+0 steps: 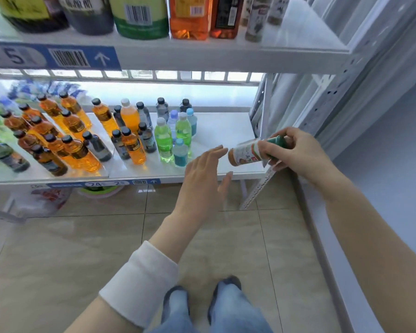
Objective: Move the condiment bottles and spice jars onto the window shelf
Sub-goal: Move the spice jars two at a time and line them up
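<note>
My right hand (291, 150) grips a spice jar (246, 155) with a green cap and orange-brown powder, held on its side over the right end of the lower white shelf (221, 133). My left hand (202, 174) is open, fingers spread, just left of the jar's base and not touching it. Small bottles of orange (132, 145), dark and green (163, 140) liquid stand in rows on the left and middle of that shelf. On the upper shelf (202, 56) stand large bottles (189, 18) and a few slim spice jars (256, 20).
A perforated metal upright (257, 188) of the rack stands at the shelf's right end. A pale wall with a ledge (334, 236) runs along the right. Below is tiled floor (82, 248), with bags (46, 200) under the shelf at left.
</note>
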